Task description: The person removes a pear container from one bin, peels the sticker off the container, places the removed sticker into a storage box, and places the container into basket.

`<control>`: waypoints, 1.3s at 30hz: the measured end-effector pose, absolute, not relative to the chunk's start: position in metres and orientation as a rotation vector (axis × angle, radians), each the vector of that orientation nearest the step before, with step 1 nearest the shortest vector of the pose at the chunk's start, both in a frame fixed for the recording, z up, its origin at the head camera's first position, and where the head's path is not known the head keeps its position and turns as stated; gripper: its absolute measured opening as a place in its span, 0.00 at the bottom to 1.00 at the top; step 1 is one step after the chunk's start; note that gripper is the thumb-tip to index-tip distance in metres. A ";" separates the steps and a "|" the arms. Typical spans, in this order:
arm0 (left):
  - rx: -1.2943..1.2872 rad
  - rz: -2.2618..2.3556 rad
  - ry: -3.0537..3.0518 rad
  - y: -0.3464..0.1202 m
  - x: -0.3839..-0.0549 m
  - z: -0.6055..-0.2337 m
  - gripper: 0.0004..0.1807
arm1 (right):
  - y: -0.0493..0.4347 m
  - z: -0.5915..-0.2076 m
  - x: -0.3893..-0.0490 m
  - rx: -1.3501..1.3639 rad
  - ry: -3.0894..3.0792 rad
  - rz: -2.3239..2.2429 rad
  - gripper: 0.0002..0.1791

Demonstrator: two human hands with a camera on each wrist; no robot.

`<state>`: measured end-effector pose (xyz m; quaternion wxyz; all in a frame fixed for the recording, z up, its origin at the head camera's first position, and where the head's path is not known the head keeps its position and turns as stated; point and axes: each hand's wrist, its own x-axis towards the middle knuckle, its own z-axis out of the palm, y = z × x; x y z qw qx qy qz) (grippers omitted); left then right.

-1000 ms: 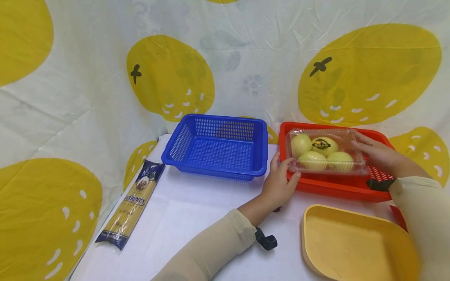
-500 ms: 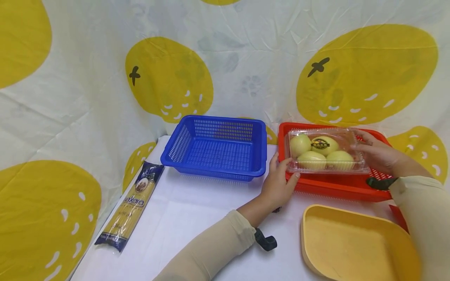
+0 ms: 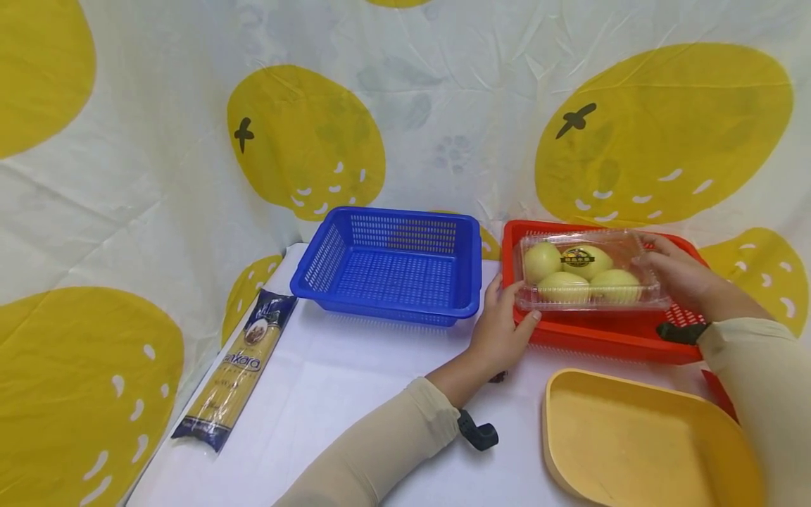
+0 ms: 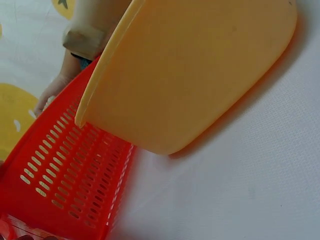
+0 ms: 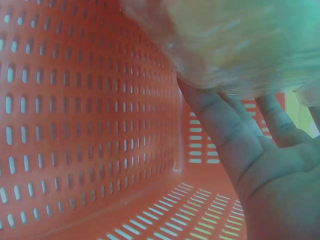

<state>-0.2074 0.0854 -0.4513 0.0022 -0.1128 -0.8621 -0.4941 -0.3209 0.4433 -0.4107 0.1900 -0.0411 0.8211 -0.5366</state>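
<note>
A clear plastic clamshell box (image 3: 640, 243) of yellow-green round fruit (image 3: 586, 260) sits tilted in the mouth of the red basket (image 3: 608, 341), its left end near the rim. My right hand (image 3: 681, 274) holds the box's right end. In the right wrist view, fingers (image 5: 220, 120) reach up against the box's underside (image 5: 235, 65), inside the perforated basket (image 5: 125, 115). My left hand (image 3: 503, 331) grips the basket's front left corner, index finger at the box's edge and thumb along the front wall. The left wrist view hardly shows that hand.
Left of the red basket stands a blue basket (image 3: 386, 310). A yellow tub (image 3: 633, 436) is in front at the right, close to the right forearm. A packet of spaghetti (image 3: 234, 373) lies by the table's left edge. Behind hangs a fruit-print curtain (image 3: 443, 127).
The fruit box has shifted very slightly to the right, with the right hand's fingers closer round its end. The left hand and both baskets stay in place.
</note>
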 end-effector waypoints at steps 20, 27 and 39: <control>-0.297 -1.545 -2.742 0.085 -0.211 -0.438 0.37 | 0.444 -0.401 -0.315 -0.139 2.392 -1.621 0.18; -0.326 -1.572 -2.711 0.082 -0.211 -0.430 0.39 | 0.445 -0.391 -0.310 -0.090 2.372 -1.633 0.16; -0.321 -1.725 -2.638 0.074 -0.214 -0.404 0.34 | 0.442 -0.379 -0.284 -0.146 2.332 -1.762 0.17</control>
